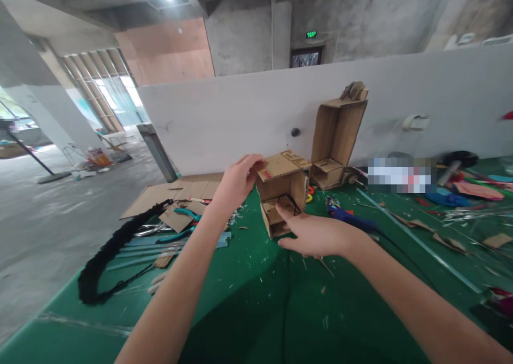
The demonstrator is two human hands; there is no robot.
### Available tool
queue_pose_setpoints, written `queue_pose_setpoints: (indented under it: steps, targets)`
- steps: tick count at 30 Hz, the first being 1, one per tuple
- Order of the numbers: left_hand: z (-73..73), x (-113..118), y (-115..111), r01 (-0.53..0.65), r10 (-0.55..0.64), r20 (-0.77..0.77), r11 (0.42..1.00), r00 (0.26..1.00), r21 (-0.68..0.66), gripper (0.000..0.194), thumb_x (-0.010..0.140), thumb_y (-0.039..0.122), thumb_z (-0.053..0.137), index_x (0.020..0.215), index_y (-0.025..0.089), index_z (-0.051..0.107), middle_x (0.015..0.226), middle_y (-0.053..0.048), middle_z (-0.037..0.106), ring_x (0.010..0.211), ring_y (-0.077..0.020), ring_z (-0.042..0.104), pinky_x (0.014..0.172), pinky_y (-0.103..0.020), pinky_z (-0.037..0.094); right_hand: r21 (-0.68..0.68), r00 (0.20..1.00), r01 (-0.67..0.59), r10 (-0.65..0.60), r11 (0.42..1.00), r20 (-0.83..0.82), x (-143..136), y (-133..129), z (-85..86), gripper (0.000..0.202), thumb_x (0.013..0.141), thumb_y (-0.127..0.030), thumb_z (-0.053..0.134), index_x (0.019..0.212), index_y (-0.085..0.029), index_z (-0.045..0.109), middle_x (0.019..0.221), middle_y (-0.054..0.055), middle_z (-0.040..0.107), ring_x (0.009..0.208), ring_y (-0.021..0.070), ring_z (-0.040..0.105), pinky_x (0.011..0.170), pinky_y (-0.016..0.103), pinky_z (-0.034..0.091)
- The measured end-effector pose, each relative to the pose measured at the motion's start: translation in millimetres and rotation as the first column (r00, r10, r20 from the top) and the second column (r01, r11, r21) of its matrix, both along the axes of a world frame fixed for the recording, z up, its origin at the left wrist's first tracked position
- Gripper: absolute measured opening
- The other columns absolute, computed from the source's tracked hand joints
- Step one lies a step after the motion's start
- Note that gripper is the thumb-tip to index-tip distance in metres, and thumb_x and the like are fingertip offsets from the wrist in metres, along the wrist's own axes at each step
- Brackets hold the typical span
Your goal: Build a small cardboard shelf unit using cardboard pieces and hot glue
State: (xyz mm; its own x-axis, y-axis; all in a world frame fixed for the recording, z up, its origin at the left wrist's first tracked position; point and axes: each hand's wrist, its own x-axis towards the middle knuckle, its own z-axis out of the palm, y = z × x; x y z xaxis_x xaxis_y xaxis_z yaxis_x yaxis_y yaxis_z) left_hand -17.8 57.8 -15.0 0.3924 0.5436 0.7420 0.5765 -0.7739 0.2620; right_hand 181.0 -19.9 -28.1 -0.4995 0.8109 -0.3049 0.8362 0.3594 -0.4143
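"Where's the box on your feed?"

"I have the small open-fronted brown cardboard box point(276, 186) standing on the smooth green table point(248, 268), opening towards me, long axis upright as far as I can judge. It lies just right of my bare left hand point(240, 179) and just ahead of my bare right hand point(312, 233) — the right is nearer its opening, the left its top."

"How does it look?"

"Rough-edged, with an inner ledge, a thin black loop point(295, 204) inside, and a flat brown cardboard top panel point(282, 166) printed in red and darker brown."

"And the hands?"

"My left bends its fingers at the panel's left edge; I can't tell whether it grips. My right stretches its index finger into the opening, thumb apart, nothing visibly held — I can't tell whether the fingertip touches the ledge."

"Around it?"

"A taller brown cardboard stand point(336, 129) behind, to the right; a black gathered fabric band point(102, 262) well left."
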Motion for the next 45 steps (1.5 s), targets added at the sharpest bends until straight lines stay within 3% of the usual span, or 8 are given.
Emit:
queue_pose_setpoints:
  steps: [4,15,21,25,31,34,38,45]
  targets:
    - [2.6,1,-4,-0.074,0.078,-0.071,0.996,0.994,0.046,0.035,0.083,0.001,0.041,0.109,0.02,0.056,0.106,-0.007,0.066,0.089,-0.015,0.063,0.078,-0.027,0.048,-0.156,0.998,0.031,-0.039,0.987,-0.05,0,2,-3.2,0.087,0.086,-0.053,0.045,0.153,-0.012,0.008,0.084,0.012,0.071,0.046,0.0156,0.06,0.049,0.031,0.049]
    - [-0.6,1,-1,-0.051,0.059,-0.093,0.995,0.994,0.088,0.038,0.083,0.001,0.041,0.113,0.018,0.056,0.125,-0.01,0.063,0.109,-0.0203,0.063,0.09,-0.033,0.05,0.034,0.999,-0.031,0.03,0.999,0.043,1,-1,-5.0,0.084,0.086,-0.054,0.042,0.153,-0.011,0.014,0.103,0.018,0.069,0.035,0.0124,0.051,0.047,0.033,0.042]
    - [0.3,0,-2,-0.063,0.071,-0.103,0.995,0.992,0.073,0.041,0.083,0.002,0.04,0.117,0.02,0.055,0.121,-0.009,0.064,0.104,-0.0183,0.064,0.087,-0.03,0.05,0.213,0.992,-0.105,0.087,0.971,0.091,4,-3,-6.2,0.077,0.087,-0.05,0.041,0.149,-0.007,0.028,0.123,0.028,0.06,0.097,0.0354,0.065,0.071,0.042,0.048]
    - [0.7,1,-5,-0.077,0.087,-0.125,0.994,0.988,0.079,0.046,0.084,0.001,0.04,0.122,0.023,0.055,0.12,-0.007,0.064,0.1,-0.017,0.065,0.083,-0.028,0.051,0.318,0.998,0.025,-0.004,0.948,-0.065,3,-7,-18.1,0.057,0.087,-0.046,0.045,0.132,-0.011,0.049,0.105,0.021,0.068,0.091,0.0345,0.066,0.067,0.042,0.048]
    - [-2.2,1,0,-0.004,0.01,-0.068,0.996,0.998,0.09,0.049,0.082,-0.002,0.04,0.12,0.023,0.059,0.121,-0.006,0.064,0.108,-0.0176,0.062,0.089,-0.03,0.05,-0.314,0.74,0.279,-0.412,0.907,-0.532,-12,-15,-54.0,0.033,0.093,-0.048,0.032,0.095,-0.019,0.049,0.091,0.01,0.067,0.064,0.0164,0.067,0.046,0.027,0.047]
    - [-3.4,2,3,0.005,-0.001,-0.042,0.996,0.999,0.084,0.051,0.08,-0.004,0.04,0.119,0.022,0.06,0.121,-0.006,0.064,0.11,-0.0173,0.061,0.092,-0.031,0.049,0.031,0.838,0.31,-0.258,0.95,-0.48,-19,-20,-51.5,0.033,0.094,-0.043,0.032,0.083,-0.019,0.053,0.077,0.007,0.065,0.064,0.0177,0.065,0.053,0.029,0.046]
    - [-3.9,2,4,0.014,-0.012,-0.026,0.996,1.0,0.083,0.051,0.079,-0.005,0.04,0.118,0.021,0.06,0.121,-0.006,0.064,0.111,-0.0168,0.061,0.093,-0.031,0.049,0.672,0.977,0.208,-0.121,0.71,-0.175,-21,-23,-23.3,0.036,0.094,-0.034,0.03,0.098,-0.018,0.062,0.098,0.012,0.065,0.074,0.0222,0.066,0.055,0.03,0.041]
    - [-4.8,3,8,0.06,-0.061,0.017,0.997,0.998,0.05,0.054,0.074,-0.008,0.039,0.115,0.02,0.059,0.121,-0.005,0.065,0.113,-0.0155,0.06,0.096,-0.031,0.049,0.731,0.959,0.186,-0.283,0.656,0.01,-24,-16,1.0,0.054,0.093,-0.035,0.028,0.135,-0.007,0.046,0.125,0.025,0.055,0.07,0.0249,0.067,0.051,0.034,0.043]
